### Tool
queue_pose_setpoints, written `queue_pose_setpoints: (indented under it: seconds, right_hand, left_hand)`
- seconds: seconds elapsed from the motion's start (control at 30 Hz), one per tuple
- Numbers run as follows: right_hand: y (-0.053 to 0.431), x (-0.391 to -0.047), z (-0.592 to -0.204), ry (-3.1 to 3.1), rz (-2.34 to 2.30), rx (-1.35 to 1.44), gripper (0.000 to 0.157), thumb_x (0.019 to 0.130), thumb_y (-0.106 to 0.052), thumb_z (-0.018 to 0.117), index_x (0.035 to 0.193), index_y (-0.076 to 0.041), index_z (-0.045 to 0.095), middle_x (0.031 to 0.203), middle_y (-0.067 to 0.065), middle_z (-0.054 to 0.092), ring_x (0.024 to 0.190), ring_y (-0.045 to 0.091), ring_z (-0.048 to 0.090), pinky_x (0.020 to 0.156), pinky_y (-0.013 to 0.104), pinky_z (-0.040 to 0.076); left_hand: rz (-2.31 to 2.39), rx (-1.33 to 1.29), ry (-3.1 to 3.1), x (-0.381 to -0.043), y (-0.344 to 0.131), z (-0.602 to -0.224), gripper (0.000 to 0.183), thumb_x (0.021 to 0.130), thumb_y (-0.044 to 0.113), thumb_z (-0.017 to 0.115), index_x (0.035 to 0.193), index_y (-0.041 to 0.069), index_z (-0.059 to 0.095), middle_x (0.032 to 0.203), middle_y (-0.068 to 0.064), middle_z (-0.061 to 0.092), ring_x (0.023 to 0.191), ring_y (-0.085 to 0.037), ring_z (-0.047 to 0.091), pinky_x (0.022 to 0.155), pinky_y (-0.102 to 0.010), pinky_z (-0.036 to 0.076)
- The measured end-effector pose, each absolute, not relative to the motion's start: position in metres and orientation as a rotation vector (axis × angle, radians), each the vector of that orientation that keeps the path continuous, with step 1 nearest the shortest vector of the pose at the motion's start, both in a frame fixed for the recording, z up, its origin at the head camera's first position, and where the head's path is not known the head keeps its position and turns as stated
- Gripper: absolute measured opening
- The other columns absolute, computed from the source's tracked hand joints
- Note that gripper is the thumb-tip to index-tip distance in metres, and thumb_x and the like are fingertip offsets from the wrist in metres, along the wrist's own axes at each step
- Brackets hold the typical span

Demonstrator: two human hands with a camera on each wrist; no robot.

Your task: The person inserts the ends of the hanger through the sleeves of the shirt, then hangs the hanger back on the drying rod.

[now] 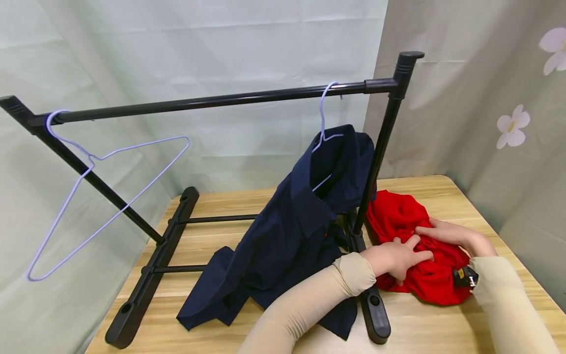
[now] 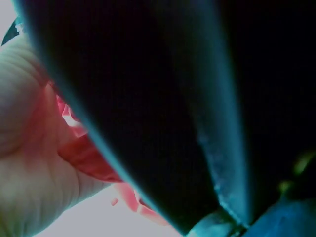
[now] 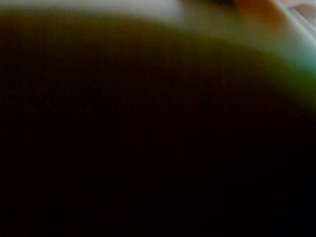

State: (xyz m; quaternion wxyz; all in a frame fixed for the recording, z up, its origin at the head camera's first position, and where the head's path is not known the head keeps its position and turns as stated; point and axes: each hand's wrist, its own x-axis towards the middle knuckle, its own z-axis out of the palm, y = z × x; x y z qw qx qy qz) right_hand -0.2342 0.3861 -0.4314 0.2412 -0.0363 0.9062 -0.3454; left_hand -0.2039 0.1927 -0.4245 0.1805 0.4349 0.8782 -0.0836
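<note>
In the head view a bunched red cloth garment (image 1: 442, 285) lies on the table at the right, beside the rack's right foot. My left hand (image 1: 395, 258) rests on its near left part with fingers spread. On its far right side, my right hand (image 1: 453, 234) touches the folds, fingers pointing left; some fingertips are lost in the cloth. Red fabric (image 2: 91, 158) shows beside the left hand (image 2: 29, 138) in the left wrist view, where a dark blurred shape covers most of the picture. The right wrist view is almost wholly dark.
A black garment rack (image 1: 221, 101) stands on the wooden table (image 1: 442, 191). From its bar hang a bare lilac hanger (image 1: 90, 160) at left and a navy collared shirt (image 1: 283, 231) on another hanger, near the right post. Light curtains (image 1: 247, 49) surround the table.
</note>
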Motion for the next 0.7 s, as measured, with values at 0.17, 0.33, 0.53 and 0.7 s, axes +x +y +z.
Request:
queue_pose_setpoints:
  seconds: [0.17, 0.33, 0.53, 0.7]
  right_hand:
    - [0.384, -0.229, -0.434, 2.502, -0.956, -0.139, 0.086, 0.095, -0.047, 0.041, 0.138, 0.02, 0.008, 0.14, 0.043, 0.007, 0.126, 0.056, 0.013, 0.097, 0.064, 0.02]
    - [0.383, -0.225, -0.436, 2.568, -0.929, -0.183, 0.08, 0.096, -0.045, 0.04, 0.137, 0.019, 0.015, 0.138, 0.042, 0.017, 0.124, 0.055, 0.023, 0.094, 0.062, 0.027]
    - [0.385, -0.221, -0.442, 2.607, -0.955, -0.182, 0.077, 0.096, -0.045, 0.042, 0.137, 0.017, 0.023, 0.136, 0.039, 0.029, 0.121, 0.051, 0.033, 0.092, 0.058, 0.033]
    - [0.386, -0.219, -0.449, 2.592, -1.107, -0.184, 0.066, 0.097, -0.042, 0.041, 0.138, 0.009, 0.03, 0.134, 0.03, 0.039, 0.119, 0.041, 0.041, 0.089, 0.048, 0.039]
  left_hand:
    - [-0.29, 1.239, 2.507, -0.203, 0.194, -0.425, 0.083, 0.072, 0.027, 0.079, 0.132, 0.054, 0.027, 0.136, 0.015, 0.011, 0.113, -0.015, 0.036, 0.06, -0.022, 0.042]
    - [-0.319, 1.275, 2.517, -0.202, 0.193, -0.427, 0.072, 0.08, 0.024, 0.07, 0.132, 0.052, 0.028, 0.133, 0.014, 0.013, 0.109, -0.017, 0.039, 0.059, -0.022, 0.042]
    - [-0.324, 1.304, 2.532, -0.203, 0.193, -0.428, 0.069, 0.085, 0.025, 0.064, 0.136, 0.052, 0.026, 0.139, 0.014, 0.011, 0.111, -0.018, 0.039, 0.065, -0.023, 0.043]
    - [-0.308, 1.302, 2.578, -0.202, 0.194, -0.431, 0.063, 0.088, 0.025, 0.061, 0.134, 0.052, 0.028, 0.139, 0.014, 0.012, 0.11, -0.019, 0.04, 0.057, -0.023, 0.043]
